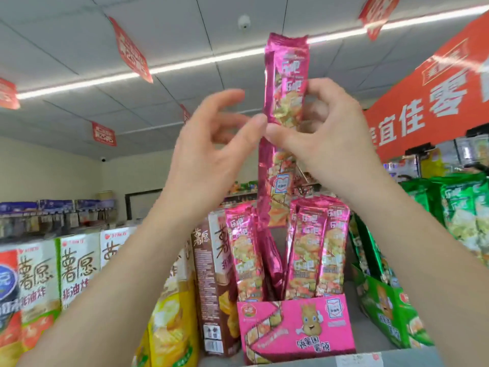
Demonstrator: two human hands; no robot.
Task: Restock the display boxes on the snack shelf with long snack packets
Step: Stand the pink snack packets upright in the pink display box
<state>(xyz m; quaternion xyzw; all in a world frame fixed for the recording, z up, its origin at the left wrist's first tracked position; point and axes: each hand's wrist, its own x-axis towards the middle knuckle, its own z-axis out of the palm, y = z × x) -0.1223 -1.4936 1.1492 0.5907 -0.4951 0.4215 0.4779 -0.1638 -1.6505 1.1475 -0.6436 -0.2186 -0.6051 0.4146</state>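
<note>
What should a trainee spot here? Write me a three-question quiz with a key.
1. Multiple choice: which hand holds the pink packets raised above the shelf? A the left, B the right, C neither.
2. True or false: the pink display box has no packets in it.
3. Fill in: the display box to the right of the pink one is coloured ____.

Key
1. B: the right hand is curled round them.
2. False: packets stand upright in it, with a gap in the middle.
3. Green: the green box.
</note>
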